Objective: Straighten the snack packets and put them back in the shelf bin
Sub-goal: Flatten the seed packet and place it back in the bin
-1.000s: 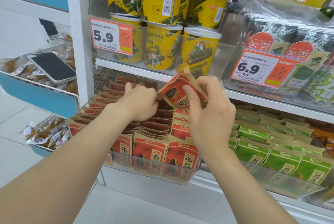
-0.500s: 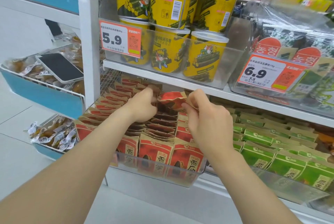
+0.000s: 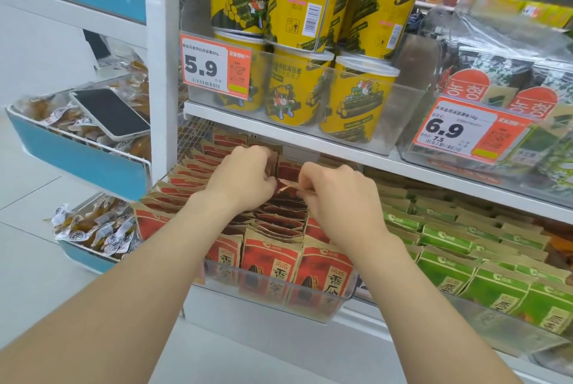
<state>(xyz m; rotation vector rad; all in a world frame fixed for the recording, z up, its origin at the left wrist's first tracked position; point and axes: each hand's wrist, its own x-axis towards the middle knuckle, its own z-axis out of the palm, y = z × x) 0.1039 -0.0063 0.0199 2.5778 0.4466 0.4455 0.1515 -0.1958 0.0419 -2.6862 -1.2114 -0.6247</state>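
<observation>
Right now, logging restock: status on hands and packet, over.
Left hand and right hand pinch red packet. Packet low over bin's middle row, not seated. Shelf edge overhead.

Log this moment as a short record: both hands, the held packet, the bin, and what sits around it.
left hand: fingers curled on the left end of a red packet
right hand: pinches the packet's right end
packet position: at the top of the middle row, not yet tucked in
clear bin: holds rows of upright packets
right neighbour: green packets
shelf above: yellow tubs
far left: phone lying in a blue rack
</observation>
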